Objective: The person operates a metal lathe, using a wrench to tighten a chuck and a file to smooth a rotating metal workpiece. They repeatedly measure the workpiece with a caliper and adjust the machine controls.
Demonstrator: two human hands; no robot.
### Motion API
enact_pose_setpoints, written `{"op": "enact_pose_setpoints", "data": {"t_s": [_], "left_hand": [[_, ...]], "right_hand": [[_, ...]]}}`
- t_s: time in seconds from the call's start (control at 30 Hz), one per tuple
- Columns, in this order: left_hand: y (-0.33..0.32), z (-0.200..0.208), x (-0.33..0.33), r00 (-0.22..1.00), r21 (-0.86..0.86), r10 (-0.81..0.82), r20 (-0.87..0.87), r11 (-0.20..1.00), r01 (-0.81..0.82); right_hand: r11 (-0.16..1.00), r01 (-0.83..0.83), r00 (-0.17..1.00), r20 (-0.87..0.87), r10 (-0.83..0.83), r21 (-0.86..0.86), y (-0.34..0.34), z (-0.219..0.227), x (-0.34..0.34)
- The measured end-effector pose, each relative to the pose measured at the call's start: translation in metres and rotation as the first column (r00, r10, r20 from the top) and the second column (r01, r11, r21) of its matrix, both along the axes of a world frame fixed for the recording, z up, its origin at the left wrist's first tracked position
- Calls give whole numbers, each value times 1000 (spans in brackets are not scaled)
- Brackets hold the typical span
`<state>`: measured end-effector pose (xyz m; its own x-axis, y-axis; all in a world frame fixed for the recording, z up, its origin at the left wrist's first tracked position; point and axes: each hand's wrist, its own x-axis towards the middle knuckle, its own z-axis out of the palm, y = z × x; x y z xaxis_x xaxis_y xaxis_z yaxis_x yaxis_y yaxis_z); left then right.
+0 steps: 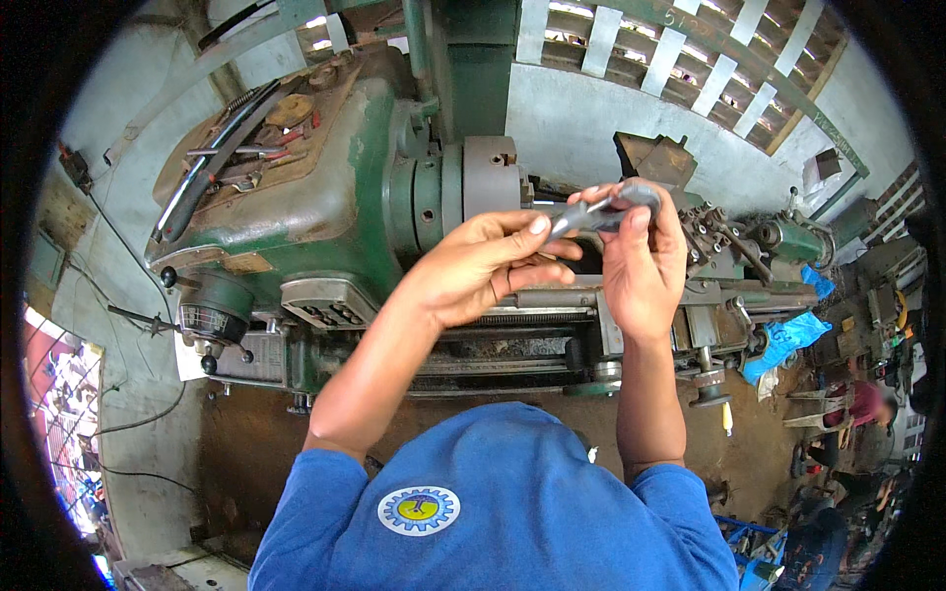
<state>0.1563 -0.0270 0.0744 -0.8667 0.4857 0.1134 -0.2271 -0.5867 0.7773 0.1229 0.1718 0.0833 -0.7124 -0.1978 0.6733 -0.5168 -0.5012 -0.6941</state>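
Note:
In front of the lathe chuck (pixel 476 182) I hold a grey metal tool (pixel 581 216) with a rounded end and a narrow barrel. It looks like a micrometer, though blur hides its details. My right hand (pixel 645 271) is closed round the rounded end, thumb pressed against it. At the narrow end, my left hand (pixel 473 261) pinches with thumb and fingers, the other fingers curled loosely below. Both hands are raised above the lathe bed (pixel 463 364). What lies in the chuck's jaws is partly hidden behind the hands.
Left is the green headstock (pixel 325 187), with hand tools (pixel 246 153) on its top. Control levers (pixel 168 277) stick out at its front. The tool post (pixel 702 236) and tailstock (pixel 788 241) stand right. Blue plastic (pixel 788 345) hangs there. Another person (pixel 859 402) is at far right.

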Motion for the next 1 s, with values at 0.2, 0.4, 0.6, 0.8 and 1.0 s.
{"op": "enact_pose_setpoints", "data": {"t_s": [0.2, 0.4, 0.6, 0.8, 1.0], "left_hand": [[-24, -3, -110, 487, -444, 511, -709, 213, -870], [1, -49, -181, 567, -517, -1, -824, -408, -752], [2, -61, -189, 484, -444, 29, -875, -448, -776], [4, -57, -188, 502, -453, 27, -864, -474, -755], [4, -55, -186, 528, -485, 42, -848, -463, -742]], "right_hand": [[995, 92, 902, 420, -104, 49, 16, -68, -88], [676, 201, 741, 341, -578, 709, 3, -164, -170], [634, 195, 734, 317, -601, 749, -4, -210, -196], [592, 266, 769, 203, -606, 761, -17, -202, -195], [713, 176, 762, 365, -535, 678, -18, -193, -189]]}}
